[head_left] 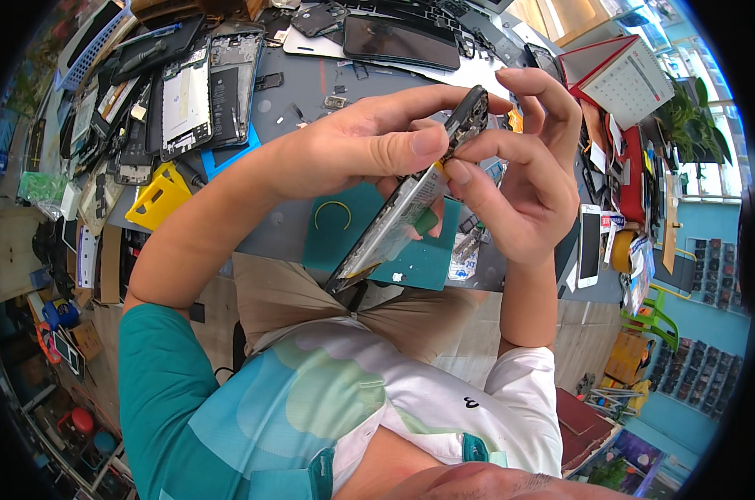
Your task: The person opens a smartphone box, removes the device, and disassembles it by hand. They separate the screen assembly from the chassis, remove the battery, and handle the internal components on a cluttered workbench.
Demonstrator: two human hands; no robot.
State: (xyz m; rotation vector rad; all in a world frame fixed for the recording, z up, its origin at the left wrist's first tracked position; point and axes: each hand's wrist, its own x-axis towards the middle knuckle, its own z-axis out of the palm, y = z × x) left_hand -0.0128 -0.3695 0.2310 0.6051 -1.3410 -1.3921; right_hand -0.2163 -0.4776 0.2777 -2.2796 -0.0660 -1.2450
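An opened phone point(394, 217) with its inner parts bare is held up, tilted, over a teal mat point(327, 250). My left hand point(369, 146) grips its upper part, thumb on the near face and a finger stretched behind the top end. At the phone's upper edge, my right hand point(527, 183) pinches with thumb and index finger, its other fingers raised and curled. Whatever small part lies between those fingertips is hidden. On the mat lie a thin yellow curved strip point(333, 204) and a small white piece point(397, 277).
Phone frames and batteries point(225, 100) crowd the left of the grey table, near a yellow holder point(157, 200). A dark phone point(401, 42) lies at the back. On the right stand a desk calendar point(627, 87), a white phone point(589, 242) and a tape roll point(622, 250).
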